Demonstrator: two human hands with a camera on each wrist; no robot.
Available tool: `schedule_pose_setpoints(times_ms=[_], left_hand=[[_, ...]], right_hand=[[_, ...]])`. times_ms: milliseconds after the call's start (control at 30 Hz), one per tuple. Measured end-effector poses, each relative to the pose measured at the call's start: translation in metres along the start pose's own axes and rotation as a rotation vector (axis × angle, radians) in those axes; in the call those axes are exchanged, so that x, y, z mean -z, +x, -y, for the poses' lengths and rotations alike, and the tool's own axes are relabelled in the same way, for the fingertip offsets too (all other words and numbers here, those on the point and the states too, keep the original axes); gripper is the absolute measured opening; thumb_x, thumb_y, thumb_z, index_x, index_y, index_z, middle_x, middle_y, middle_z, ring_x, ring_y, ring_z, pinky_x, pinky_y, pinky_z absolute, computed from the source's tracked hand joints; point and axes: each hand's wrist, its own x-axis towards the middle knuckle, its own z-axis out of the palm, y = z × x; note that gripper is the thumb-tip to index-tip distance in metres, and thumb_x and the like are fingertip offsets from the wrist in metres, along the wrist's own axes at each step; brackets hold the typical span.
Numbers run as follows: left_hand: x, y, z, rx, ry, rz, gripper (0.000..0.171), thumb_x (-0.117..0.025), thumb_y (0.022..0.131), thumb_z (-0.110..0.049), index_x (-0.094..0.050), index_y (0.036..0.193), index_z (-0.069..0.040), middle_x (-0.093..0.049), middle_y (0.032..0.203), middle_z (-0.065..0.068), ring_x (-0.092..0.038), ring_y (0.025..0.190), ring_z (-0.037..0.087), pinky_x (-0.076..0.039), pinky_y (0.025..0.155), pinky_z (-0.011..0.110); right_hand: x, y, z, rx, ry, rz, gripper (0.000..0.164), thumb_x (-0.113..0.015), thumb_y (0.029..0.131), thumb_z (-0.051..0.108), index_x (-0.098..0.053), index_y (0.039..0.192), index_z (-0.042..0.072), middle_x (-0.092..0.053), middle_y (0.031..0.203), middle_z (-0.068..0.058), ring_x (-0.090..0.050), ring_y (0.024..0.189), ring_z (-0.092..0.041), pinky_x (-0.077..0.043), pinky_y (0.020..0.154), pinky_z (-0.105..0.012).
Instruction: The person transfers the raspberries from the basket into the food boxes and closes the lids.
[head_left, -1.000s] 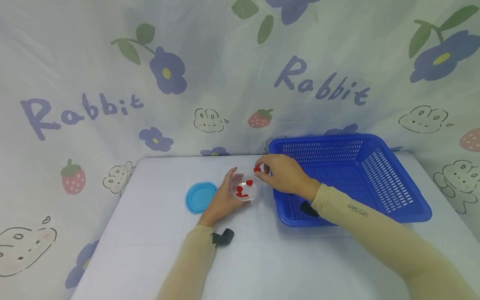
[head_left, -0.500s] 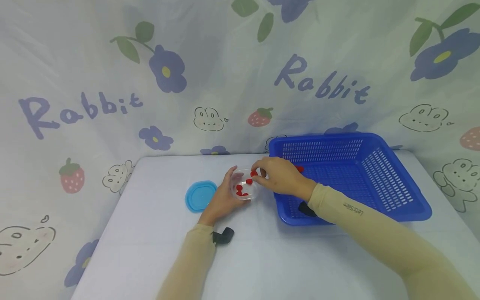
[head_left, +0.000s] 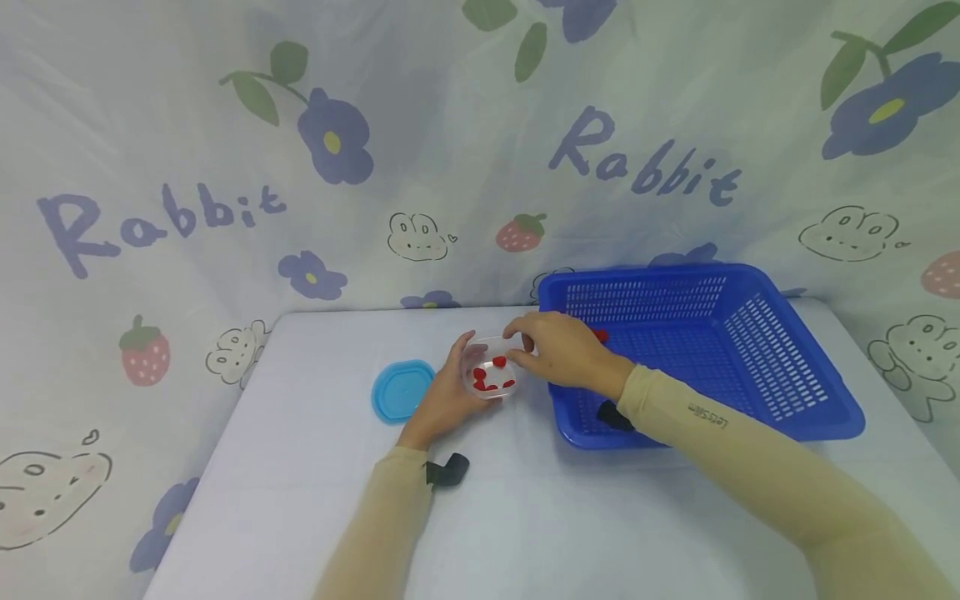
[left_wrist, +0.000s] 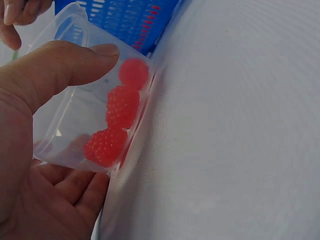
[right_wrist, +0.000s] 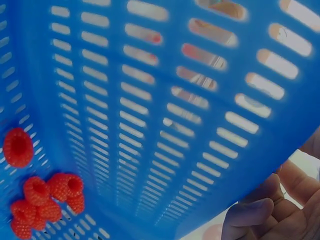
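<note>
My left hand [head_left: 447, 390] grips a small clear plastic tub [left_wrist: 92, 107] around its side, thumb on the near wall in the left wrist view. Several red raspberries [left_wrist: 122, 107] lie at the bottom of the tub. Over the tub's right rim, my right hand [head_left: 564, 350] hovers with thumb and forefinger apart and nothing visible between them. Its wrist passes above the blue basket [head_left: 708, 435]. More raspberries [right_wrist: 39, 191] lie in that basket, mostly hidden behind the right arm in the head view.
A light blue lid [head_left: 402, 392] lies on the white-covered table [head_left: 540, 517], left of the tub. The basket takes up the table's right side. A printed curtain [head_left: 450, 100] hangs along the back.
The right hand moved slightly left and down over the tub with a raspberry, then let it go. That raspberry now lies inside. The left hand keeps its grip on the tub.
</note>
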Motion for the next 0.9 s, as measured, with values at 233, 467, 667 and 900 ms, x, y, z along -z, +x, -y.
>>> schedule_pose_setpoints(times_ms=[233,467,667,900], left_hand=[[-0.001,0.001,0.000,0.007,0.001,0.002,0.104,-0.082,0.069,-0.031,-0.014,0.147,-0.028,-0.043,0.138,-0.009,-0.040,0.128,0.015,-0.035,0.101,0.052],[-0.002,0.001,0.002,0.015,0.014,-0.010,0.105,-0.082,0.067,-0.035,-0.015,0.147,-0.026,-0.044,0.137,-0.011,-0.040,0.128,0.015,-0.034,0.101,0.054],[-0.002,0.001,0.002,0.017,0.007,-0.004,0.104,-0.082,0.068,-0.030,-0.015,0.147,-0.028,-0.044,0.138,-0.009,-0.038,0.129,0.015,-0.033,0.101,0.054],[-0.002,0.001,0.002,0.016,0.001,0.003,0.104,-0.082,0.069,-0.029,-0.014,0.147,-0.026,-0.043,0.138,-0.008,-0.037,0.130,0.016,-0.033,0.102,0.054]], right_hand=[[0.005,-0.003,-0.004,-0.022,0.009,-0.012,0.031,-0.064,0.086,0.035,-0.065,0.111,0.018,-0.056,0.075,0.007,-0.048,0.060,-0.010,-0.042,0.049,-0.020],[0.007,-0.007,-0.010,-0.033,0.021,-0.038,0.030,-0.065,0.086,0.033,-0.065,0.111,0.017,-0.054,0.073,0.007,-0.047,0.061,-0.011,-0.042,0.051,-0.022],[0.011,-0.009,-0.018,-0.037,0.021,-0.064,0.028,-0.064,0.087,0.032,-0.066,0.109,0.017,-0.054,0.073,0.007,-0.048,0.061,-0.011,-0.043,0.051,-0.023],[0.017,-0.014,-0.029,-0.047,0.048,-0.079,0.027,-0.064,0.087,0.030,-0.065,0.110,0.016,-0.054,0.072,0.006,-0.049,0.060,-0.011,-0.044,0.052,-0.024]])
